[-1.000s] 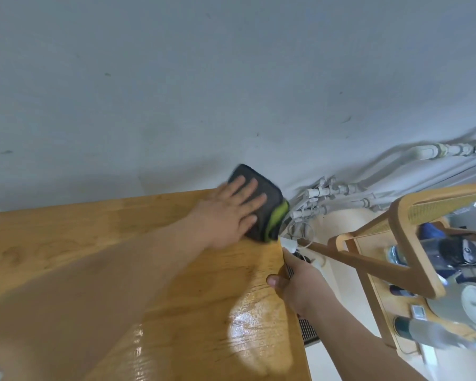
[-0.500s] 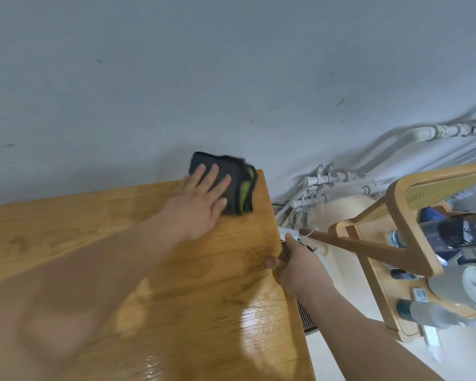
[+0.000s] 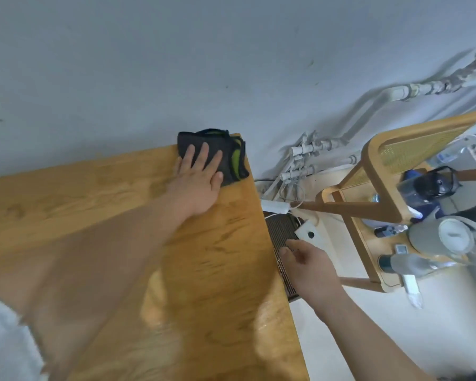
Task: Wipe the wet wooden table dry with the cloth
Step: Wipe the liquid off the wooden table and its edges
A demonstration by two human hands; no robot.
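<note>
Wooden counter (image 3: pixel 121 215): I'd keep my flat left hand (image 3: pixel 201 182) pressing the cloth (image 3: pixel 228 155) at its far corner, sweeping overlapping strokes, right hand (image 3: pixel 308 262) loosely open, empty, beside it.

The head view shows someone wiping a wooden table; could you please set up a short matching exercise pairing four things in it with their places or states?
Things:
1. black and green folded cloth
2. left hand
3. right hand
4. white power strip

Places or states:
A. off the table's right edge, fingers loosely curled, holding nothing
B. at the far right corner of the orange-brown wooden table
C. on the floor beside the table, below the white wall pipes
D. pressed flat on the cloth, fingers spread

Pairs: 1-B, 2-D, 3-A, 4-C
</note>
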